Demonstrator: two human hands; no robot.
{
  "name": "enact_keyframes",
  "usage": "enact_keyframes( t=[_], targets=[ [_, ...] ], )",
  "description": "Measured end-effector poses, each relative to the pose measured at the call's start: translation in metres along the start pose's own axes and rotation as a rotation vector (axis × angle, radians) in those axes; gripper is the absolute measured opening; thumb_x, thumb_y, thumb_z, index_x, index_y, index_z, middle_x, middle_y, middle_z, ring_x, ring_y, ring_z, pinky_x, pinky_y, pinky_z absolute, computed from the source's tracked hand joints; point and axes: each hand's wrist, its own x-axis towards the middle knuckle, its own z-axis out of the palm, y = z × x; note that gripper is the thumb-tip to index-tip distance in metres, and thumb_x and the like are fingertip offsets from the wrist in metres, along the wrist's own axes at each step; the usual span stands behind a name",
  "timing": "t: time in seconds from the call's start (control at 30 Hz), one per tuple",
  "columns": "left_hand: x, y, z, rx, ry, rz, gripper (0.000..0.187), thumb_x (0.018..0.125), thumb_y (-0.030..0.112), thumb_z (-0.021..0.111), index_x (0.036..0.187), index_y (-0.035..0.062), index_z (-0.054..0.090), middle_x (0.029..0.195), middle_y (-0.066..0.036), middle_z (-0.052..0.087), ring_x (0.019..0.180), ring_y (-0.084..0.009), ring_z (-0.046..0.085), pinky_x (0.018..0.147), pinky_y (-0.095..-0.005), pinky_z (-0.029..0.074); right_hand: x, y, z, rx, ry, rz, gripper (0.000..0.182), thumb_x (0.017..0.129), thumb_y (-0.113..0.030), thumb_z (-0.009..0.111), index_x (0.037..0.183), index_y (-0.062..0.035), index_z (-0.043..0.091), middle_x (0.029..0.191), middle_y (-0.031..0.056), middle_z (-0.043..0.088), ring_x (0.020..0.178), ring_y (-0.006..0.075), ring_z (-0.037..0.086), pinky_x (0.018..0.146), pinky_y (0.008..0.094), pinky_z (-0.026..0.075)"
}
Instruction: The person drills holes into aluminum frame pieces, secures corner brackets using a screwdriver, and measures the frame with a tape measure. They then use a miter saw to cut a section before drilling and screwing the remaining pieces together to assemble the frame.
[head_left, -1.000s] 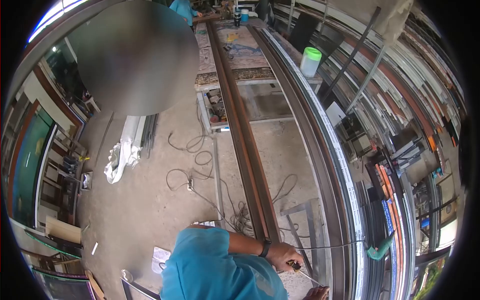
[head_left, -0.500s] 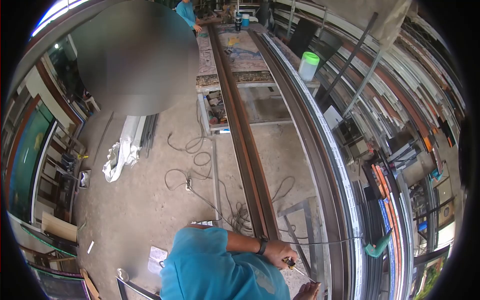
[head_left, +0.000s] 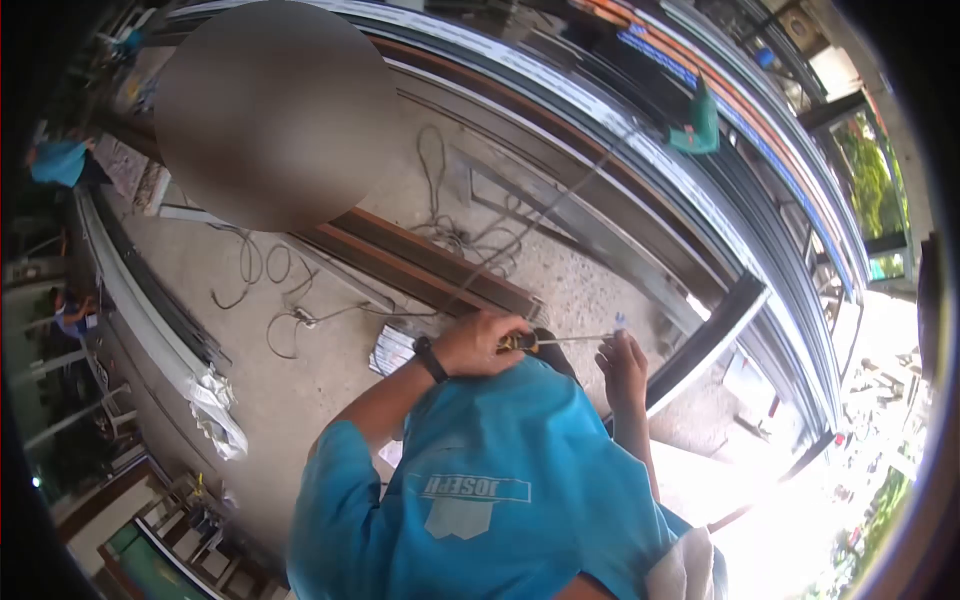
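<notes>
My left hand, with a black watch on the wrist, is closed around the yellow-and-black handle of a screwdriver. Its thin shaft points right, away from that hand. At the shaft's far end, the fingers of my right hand are pinched together. Whatever small thing they hold there is too small to make out. Both hands are in front of my blue shirt. Just right of my right hand, a dark metal profile slants upward.
Brown metal profiles lie beyond my left hand, with loose cables around them. A green power tool sits on long stacked bars at upper right. One person in blue is far left, another person below.
My view has turned right and tilted, so the long profiles now run across it. Both hands appear higher and more fully; the screwdriver stays between them.
</notes>
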Motion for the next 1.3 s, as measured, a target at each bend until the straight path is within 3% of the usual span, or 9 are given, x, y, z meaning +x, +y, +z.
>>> enact_keyframes(
  t=[0.23, 0.53, 0.7, 0.73, 0.83, 0.9, 0.93, 1.07, 1.3],
  targets=[
    [-0.004, 0.028, 0.032, 0.019, -0.094, -0.265, 0.036, 0.083, 0.022, 0.077, 0.114, 0.0069, 0.068, 0.099, -0.016, 0.075, 0.092, -0.0322, 0.074, 0.080, -0.0392, 0.059, 0.017, 0.019, -0.056, -0.048, -0.126, 0.153, 0.028, 0.102, -0.030, 0.067, 0.109, -0.0037, 0.063, 0.094, 0.0057, 0.068, 0.082, 0.0149, 0.067, 0.071, 0.0293, 0.055],
    [-0.008, 0.070, 0.050, -0.122, 0.190, -0.301, 0.037, 0.085, 0.012, 0.078, 0.119, 0.0038, 0.067, 0.105, -0.010, 0.074, 0.099, -0.0190, 0.070, 0.089, -0.0334, 0.055, 0.071, -0.007, -0.055, 0.057, -0.367, 0.156, 0.025, 0.099, -0.029, 0.071, 0.108, -0.0064, 0.065, 0.093, 0.0020, 0.067, 0.083, 0.0128, 0.066, 0.075, 0.0296, 0.056],
    [0.014, 0.060, 0.037, -0.086, 0.225, -0.185, 0.038, 0.086, 0.015, 0.078, 0.120, 0.0028, 0.067, 0.105, -0.013, 0.075, 0.097, -0.0210, 0.073, 0.086, -0.0340, 0.056, 0.054, -0.054, -0.002, 0.195, -0.297, -0.039, 0.018, 0.102, -0.027, 0.068, 0.102, -0.0097, 0.063, 0.086, -0.0003, 0.062, 0.072, 0.0105, 0.057, 0.065, 0.0266, 0.048],
    [0.028, 0.058, 0.038, -0.126, 0.173, -0.142, 0.038, 0.085, 0.015, 0.078, 0.120, 0.0029, 0.067, 0.104, -0.013, 0.075, 0.097, -0.0211, 0.073, 0.086, -0.0338, 0.056, 0.061, -0.052, -0.004, 0.266, -0.359, -0.092, 0.024, 0.101, -0.029, 0.069, 0.105, -0.0058, 0.064, 0.094, 0.0034, 0.067, 0.077, 0.0116, 0.061, 0.070, 0.0266, 0.052],
    [0.045, 0.048, 0.020, -0.089, 0.246, 0.007, 0.036, 0.087, 0.015, 0.076, 0.121, 0.0035, 0.067, 0.105, -0.010, 0.075, 0.094, -0.0195, 0.071, 0.085, -0.0329, 0.056, 0.054, -0.068, 0.010, 0.244, -0.182, -0.194, 0.025, 0.102, -0.032, 0.067, 0.106, -0.0068, 0.065, 0.092, 0.0019, 0.066, 0.076, 0.0101, 0.058, 0.066, 0.0258, 0.048],
    [0.050, 0.051, 0.009, -0.141, 0.205, 0.008, 0.037, 0.088, 0.022, 0.075, 0.120, 0.0059, 0.068, 0.103, -0.013, 0.073, 0.095, -0.0207, 0.071, 0.083, -0.0356, 0.055, 0.063, -0.060, 0.005, 0.253, -0.102, -0.215, 0.032, 0.101, -0.036, 0.067, 0.118, -0.0090, 0.066, 0.098, 0.0007, 0.064, 0.078, 0.0108, 0.056, 0.072, 0.0277, 0.048],
    [0.051, 0.049, 0.001, -0.202, 0.148, 0.031, 0.038, 0.088, 0.022, 0.075, 0.121, 0.0063, 0.066, 0.098, -0.012, 0.072, 0.092, -0.0208, 0.070, 0.081, -0.0366, 0.054, 0.064, -0.065, 0.009, 0.103, 0.004, -0.217, 0.040, 0.107, -0.016, 0.049, 0.145, -0.0053, 0.051, 0.123, 0.0097, 0.061, 0.105, 0.0191, 0.062, 0.085, 0.0318, 0.051],
    [0.056, 0.024, 0.004, -0.214, 0.166, 0.127, 0.034, 0.088, 0.021, 0.073, 0.115, 0.0039, 0.062, 0.089, -0.011, 0.067, 0.081, -0.0241, 0.065, 0.073, -0.0393, 0.050, 0.010, -0.097, 0.065, 0.153, 0.044, -0.280, 0.032, 0.108, -0.030, 0.053, 0.123, -0.0027, 0.061, 0.099, 0.0089, 0.062, 0.087, 0.0208, 0.057, 0.077, 0.0351, 0.050],
    [0.031, 0.040, -0.020, -0.268, 0.075, 0.090, 0.045, 0.090, 0.033, 0.077, 0.121, 0.0042, 0.060, 0.103, -0.009, 0.065, 0.095, -0.0214, 0.062, 0.081, -0.0365, 0.048, 0.026, -0.098, 0.083, 0.081, -0.142, -0.277, 0.042, 0.106, -0.037, 0.057, 0.127, -0.0005, 0.059, 0.117, 0.0156, 0.060, 0.103, 0.0281, 0.057, 0.095, 0.0442, 0.048]
  ],
)
